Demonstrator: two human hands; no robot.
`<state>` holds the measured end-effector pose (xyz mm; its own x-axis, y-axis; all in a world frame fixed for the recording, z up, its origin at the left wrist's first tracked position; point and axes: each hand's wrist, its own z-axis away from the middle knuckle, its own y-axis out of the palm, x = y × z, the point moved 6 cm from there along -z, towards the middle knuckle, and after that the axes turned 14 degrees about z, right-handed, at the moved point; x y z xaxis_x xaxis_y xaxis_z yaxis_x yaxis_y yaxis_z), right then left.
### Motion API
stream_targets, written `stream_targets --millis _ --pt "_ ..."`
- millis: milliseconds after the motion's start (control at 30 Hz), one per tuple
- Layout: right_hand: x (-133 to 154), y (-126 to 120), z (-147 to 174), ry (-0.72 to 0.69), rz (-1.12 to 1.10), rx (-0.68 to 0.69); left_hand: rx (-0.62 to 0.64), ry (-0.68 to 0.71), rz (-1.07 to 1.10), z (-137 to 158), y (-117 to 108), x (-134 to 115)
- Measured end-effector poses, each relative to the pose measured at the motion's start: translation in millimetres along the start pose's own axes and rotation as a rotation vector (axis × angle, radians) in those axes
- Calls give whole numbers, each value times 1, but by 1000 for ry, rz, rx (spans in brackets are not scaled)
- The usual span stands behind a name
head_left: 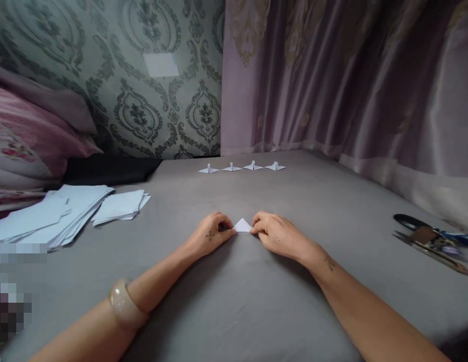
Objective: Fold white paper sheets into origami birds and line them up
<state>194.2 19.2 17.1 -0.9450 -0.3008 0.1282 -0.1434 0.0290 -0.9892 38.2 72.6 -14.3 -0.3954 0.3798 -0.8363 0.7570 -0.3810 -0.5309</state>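
Observation:
A small piece of white paper (242,225), folded into a triangle with its peak pointing away from me, lies low over the grey cloth surface. At its left corner, my left hand (214,231) pinches the paper between thumb and fingers. The right corner is gripped the same way by my right hand (274,233). Beyond my hands, several folded white paper figures (231,167) with flat wings and a raised middle stand in a row.
To the left lie a stack of large white sheets (64,213) and a smaller stack of paper (121,205). Behind them is a black folded item (111,170). Scissors (430,249) and other small tools sit at the right. A curtain (294,80) borders the surface.

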Motion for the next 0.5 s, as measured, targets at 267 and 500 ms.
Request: stream_targets --millis 267,500 --pt "-9 -1 1 32 11 32 74 19 9 0 4 -3" --pt "-35 15 -9 395 -691 -1 -331 411 -163 15 -22 -35"
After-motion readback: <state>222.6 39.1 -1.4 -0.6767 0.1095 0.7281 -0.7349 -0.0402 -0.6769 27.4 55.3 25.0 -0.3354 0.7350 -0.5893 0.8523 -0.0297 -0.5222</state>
